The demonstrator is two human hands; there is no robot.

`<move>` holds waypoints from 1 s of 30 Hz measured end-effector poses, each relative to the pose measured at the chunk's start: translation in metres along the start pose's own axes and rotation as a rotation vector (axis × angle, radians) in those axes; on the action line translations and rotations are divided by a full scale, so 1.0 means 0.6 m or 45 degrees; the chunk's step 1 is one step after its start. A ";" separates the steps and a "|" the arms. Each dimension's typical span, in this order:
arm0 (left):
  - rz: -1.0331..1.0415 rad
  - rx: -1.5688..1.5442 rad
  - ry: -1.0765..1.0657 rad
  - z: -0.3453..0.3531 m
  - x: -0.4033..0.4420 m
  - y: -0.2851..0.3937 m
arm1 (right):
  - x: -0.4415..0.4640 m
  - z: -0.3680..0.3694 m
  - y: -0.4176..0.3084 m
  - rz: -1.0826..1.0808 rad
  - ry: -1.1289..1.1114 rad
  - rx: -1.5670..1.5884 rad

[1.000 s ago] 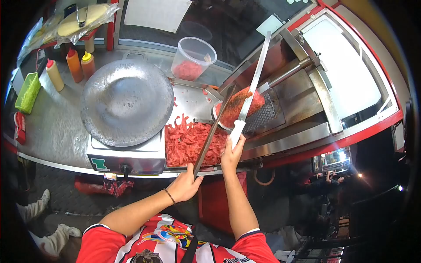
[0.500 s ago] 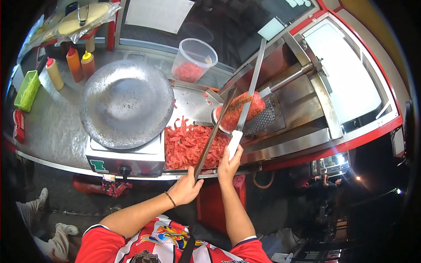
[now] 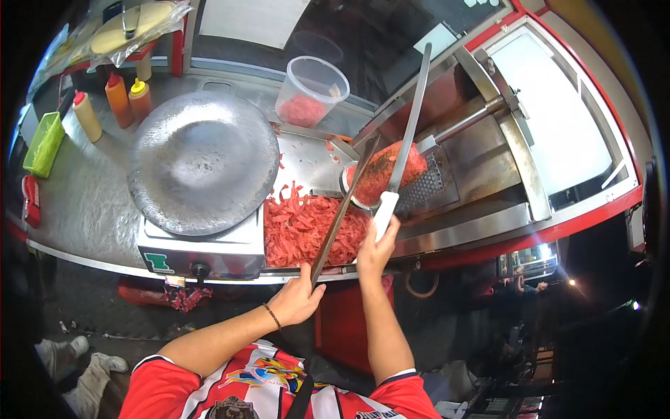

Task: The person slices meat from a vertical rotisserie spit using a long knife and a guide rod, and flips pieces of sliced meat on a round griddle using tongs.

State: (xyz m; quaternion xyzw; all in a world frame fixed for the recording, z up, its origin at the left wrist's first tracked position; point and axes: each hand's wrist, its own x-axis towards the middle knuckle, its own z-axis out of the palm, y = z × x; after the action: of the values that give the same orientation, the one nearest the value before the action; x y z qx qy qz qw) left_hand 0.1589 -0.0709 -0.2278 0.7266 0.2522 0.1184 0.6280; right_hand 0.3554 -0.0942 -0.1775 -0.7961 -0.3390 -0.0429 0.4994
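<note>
My left hand (image 3: 296, 302) is closed around the lower end of a long dark metal strip (image 3: 335, 230), whose far end reaches to the left side of the meat cone. In my right hand (image 3: 377, 253) is the white handle of a long knife (image 3: 413, 115). The knife's blade points up and away, passing across my view of the red meat cone (image 3: 377, 178) on its spit (image 3: 467, 121); contact with the meat is unclear. Below my hands' tools, a heap of red meat strips (image 3: 307, 227) lies in a metal tray (image 3: 305, 155).
A round metal griddle (image 3: 202, 164) stands on a burner unit at left. Behind the tray is a clear plastic bucket (image 3: 322, 77) with red meat inside. Sauce bottles (image 3: 119, 100) and a green container (image 3: 45, 143) are farther left. Metal panels (image 3: 481, 153) surround the spit.
My right hand and the knife have shifted slightly right and upward. The left hand keeps its hold on the dark strip, nearly in place.
</note>
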 end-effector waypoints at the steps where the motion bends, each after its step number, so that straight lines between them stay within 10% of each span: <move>1: -0.018 -0.007 -0.012 -0.001 -0.003 0.004 | 0.015 -0.004 -0.003 -0.006 0.010 0.020; 30: -0.009 0.007 0.028 0.019 0.013 0.003 | -0.077 -0.010 0.087 0.157 -0.116 0.078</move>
State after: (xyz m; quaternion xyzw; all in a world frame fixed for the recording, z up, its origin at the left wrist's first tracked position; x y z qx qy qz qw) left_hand 0.1717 -0.0768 -0.2291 0.7261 0.2620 0.1235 0.6236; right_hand 0.3521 -0.1363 -0.2335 -0.8009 -0.3130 0.0346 0.5093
